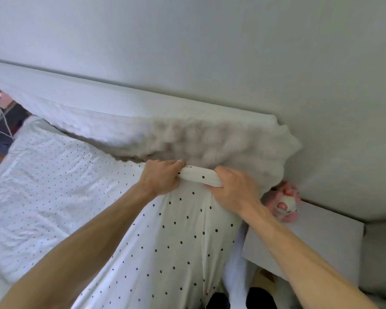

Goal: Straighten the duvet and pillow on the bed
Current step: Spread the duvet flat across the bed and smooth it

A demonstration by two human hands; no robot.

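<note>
Your left hand (pixel 159 176) and right hand (pixel 234 189) sit side by side at the centre of the frame, fingers curled tight around the bunched top edge of the dotted duvet (pixel 178 230). The duvet runs from your fists down to the lower edge and spreads flat to the left over the bed. Just above your knuckles a fluffy pillow (pixel 187 134) lies along the white headboard (pixel 87 94). A pink toy (pixel 286 202) shows right of your right wrist.
</note>
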